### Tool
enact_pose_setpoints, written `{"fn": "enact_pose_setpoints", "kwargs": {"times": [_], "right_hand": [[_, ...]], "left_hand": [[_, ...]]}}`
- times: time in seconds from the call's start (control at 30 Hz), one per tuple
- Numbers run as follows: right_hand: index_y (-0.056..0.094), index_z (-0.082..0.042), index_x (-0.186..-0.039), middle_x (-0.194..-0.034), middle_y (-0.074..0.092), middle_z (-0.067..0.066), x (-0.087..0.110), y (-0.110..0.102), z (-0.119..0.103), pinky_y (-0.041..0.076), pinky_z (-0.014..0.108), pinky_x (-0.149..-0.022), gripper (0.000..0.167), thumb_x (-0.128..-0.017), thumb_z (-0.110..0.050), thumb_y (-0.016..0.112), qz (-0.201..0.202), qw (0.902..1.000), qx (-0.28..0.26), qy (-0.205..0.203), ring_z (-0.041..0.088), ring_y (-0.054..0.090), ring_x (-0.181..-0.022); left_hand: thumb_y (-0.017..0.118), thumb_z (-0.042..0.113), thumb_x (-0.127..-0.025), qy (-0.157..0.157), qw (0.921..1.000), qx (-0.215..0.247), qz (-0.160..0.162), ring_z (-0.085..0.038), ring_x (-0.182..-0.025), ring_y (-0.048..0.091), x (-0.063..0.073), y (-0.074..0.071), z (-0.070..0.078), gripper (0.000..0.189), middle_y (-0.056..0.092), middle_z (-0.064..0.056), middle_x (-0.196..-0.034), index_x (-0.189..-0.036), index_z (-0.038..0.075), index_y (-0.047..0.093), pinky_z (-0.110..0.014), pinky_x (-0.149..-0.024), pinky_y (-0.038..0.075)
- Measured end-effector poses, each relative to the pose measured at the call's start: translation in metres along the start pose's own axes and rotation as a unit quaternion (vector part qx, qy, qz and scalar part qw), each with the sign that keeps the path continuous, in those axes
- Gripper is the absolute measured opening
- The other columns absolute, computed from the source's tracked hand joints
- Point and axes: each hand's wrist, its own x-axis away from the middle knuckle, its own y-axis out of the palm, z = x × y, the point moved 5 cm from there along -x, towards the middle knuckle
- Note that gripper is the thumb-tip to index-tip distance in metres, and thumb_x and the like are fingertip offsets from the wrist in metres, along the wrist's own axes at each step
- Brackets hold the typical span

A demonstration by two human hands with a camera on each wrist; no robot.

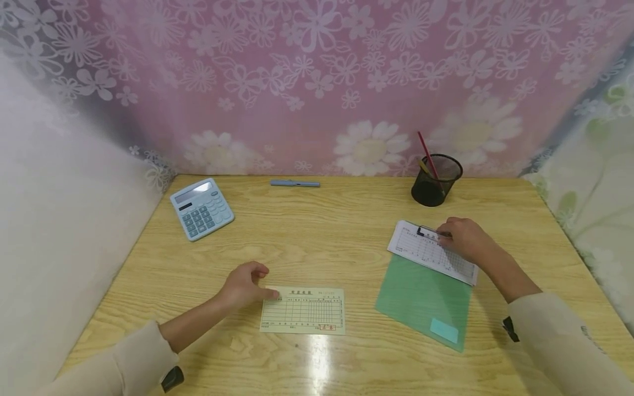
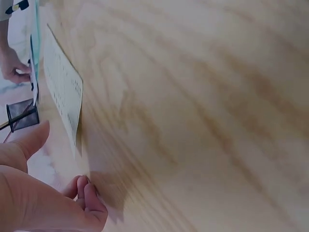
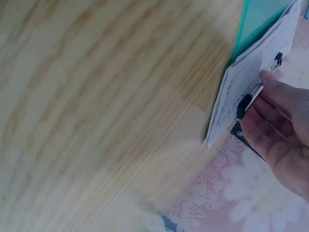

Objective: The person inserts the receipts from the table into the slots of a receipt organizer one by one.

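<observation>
In the head view, my right hand (image 1: 464, 239) is at the top of a translucent green clipboard (image 1: 423, 297) with a light blue label on it. In the right wrist view, its thumb and fingers pinch the black-ended metal clip (image 3: 245, 105). White printed forms (image 1: 421, 242) lie under that clip, partly covered by the hand. My left hand (image 1: 244, 286) is at the left end of a pale yellow printed slip (image 1: 303, 311), its thumb overlapping the slip's upper left corner in the head view. Its fingers are loosely bent in the left wrist view, with nothing held.
A light blue calculator (image 1: 202, 209) lies at the back left of the wooden table (image 1: 297, 236). At the back edge is a blue pen (image 1: 295, 183). A black mesh cup (image 1: 436, 181) with a red pencil stands at the back right. Flowered pink cloth (image 1: 297, 110) hangs behind.
</observation>
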Motion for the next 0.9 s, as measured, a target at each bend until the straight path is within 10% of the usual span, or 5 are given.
{"fn": "enact_pose_setpoints", "kwargs": {"times": [0.67, 0.9], "right_hand": [[0.067, 0.005, -0.109, -0.093, 0.064, 0.014, 0.0, 0.0, 0.0, 0.051, 0.048, -0.078, 0.026, -0.087, -0.01, 0.067, -0.001, 1.0, 0.001, 0.002, 0.028, 0.061, -0.085], [0.066, 0.006, -0.11, -0.095, 0.064, 0.015, 0.0, 0.0, 0.001, 0.051, 0.048, -0.078, 0.027, -0.087, -0.01, 0.067, -0.004, 1.0, 0.003, 0.002, 0.029, 0.061, -0.086]], "left_hand": [[0.092, 0.017, -0.055, 0.041, 0.9928, -0.104, 0.045, -0.028, -0.1, 0.044, 0.012, 0.014, -0.003, 0.058, 0.056, -0.009, -0.105, -0.103, 0.005, 0.061, -0.048, -0.083, 0.034], [0.09, 0.018, -0.058, 0.047, 0.9905, -0.117, 0.054, -0.026, -0.09, 0.046, 0.015, 0.014, 0.0, 0.035, 0.056, -0.007, -0.094, -0.068, 0.005, 0.059, -0.049, -0.078, 0.033]]}}
